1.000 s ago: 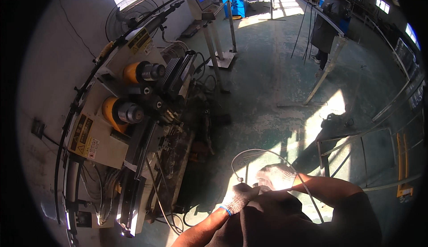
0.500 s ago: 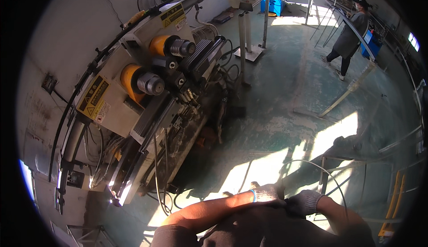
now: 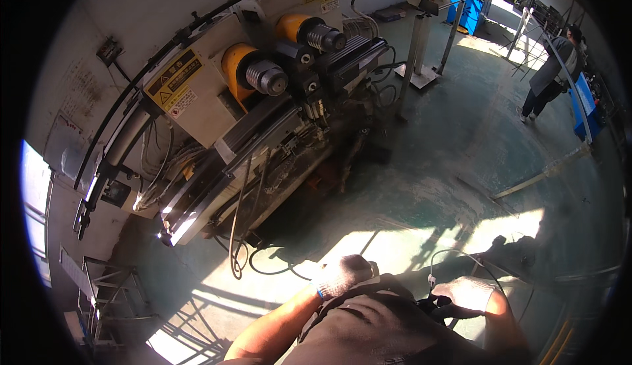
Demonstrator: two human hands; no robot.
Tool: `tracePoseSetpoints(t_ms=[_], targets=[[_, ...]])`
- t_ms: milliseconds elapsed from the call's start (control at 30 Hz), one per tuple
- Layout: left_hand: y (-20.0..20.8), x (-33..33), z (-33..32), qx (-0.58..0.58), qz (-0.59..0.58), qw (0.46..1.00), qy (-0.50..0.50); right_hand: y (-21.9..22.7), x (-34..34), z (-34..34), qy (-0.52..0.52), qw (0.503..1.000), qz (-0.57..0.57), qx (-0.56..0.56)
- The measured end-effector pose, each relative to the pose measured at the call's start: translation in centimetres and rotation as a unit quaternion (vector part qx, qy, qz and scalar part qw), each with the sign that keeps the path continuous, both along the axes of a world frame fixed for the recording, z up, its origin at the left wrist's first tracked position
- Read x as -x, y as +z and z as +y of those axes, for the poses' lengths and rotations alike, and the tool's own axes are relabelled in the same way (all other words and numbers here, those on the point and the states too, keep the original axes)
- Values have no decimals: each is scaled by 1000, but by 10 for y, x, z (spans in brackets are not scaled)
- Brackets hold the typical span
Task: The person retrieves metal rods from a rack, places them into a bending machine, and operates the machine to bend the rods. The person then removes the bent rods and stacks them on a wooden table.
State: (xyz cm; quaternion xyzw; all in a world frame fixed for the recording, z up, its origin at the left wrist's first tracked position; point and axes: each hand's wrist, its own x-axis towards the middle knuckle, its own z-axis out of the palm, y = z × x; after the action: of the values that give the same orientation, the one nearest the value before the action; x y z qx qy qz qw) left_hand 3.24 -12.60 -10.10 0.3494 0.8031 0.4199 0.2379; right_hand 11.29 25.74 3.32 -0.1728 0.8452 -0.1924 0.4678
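My left hand (image 3: 345,275), in a pale knitted glove with a blue-edged cuff, is at the front edge of my dark top (image 3: 375,319). Its fingers are curled, and what they grip, if anything, is hidden. To the right, my right hand (image 3: 466,295) wears a similar glove with dark fingers. Those fingers bend in against something dark beside the top, too shadowed to name. A thin cable (image 3: 461,252) arches just above this hand, with a small pale piece at its left end.
A large machine (image 3: 263,102) with orange-housed spindles stands along the left wall, cables hanging below. Beyond it is a control panel on a post (image 3: 418,42). At the far right, a person (image 3: 556,69) stands by a metal frame (image 3: 540,177). A metal rack (image 3: 115,286) stands lower left.
My hands have moved apart from close together at the front of my top, the left one going left. The view has shifted, and the machine now appears further right.
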Motion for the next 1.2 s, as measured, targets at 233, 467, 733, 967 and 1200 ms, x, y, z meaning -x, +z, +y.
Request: tracePoseSetpoints(t_ms=[233,467,733,967,1200], targets=[[35,-89,-49,30,-383,849,364,83,95,-1,273,698,-254,611],[51,-137,-80,9,-372,822,430,179,129,-91,399,627,-178,645],[38,-296,-183,12,-351,774,526,110,110,-329,334,815,-182,438],[41,-563,-228,-215,-463,578,637,-65,-33,-472,431,890,-118,85],[35,-637,-206,-171,-410,592,673,-48,-64,-606,612,777,-128,75]])
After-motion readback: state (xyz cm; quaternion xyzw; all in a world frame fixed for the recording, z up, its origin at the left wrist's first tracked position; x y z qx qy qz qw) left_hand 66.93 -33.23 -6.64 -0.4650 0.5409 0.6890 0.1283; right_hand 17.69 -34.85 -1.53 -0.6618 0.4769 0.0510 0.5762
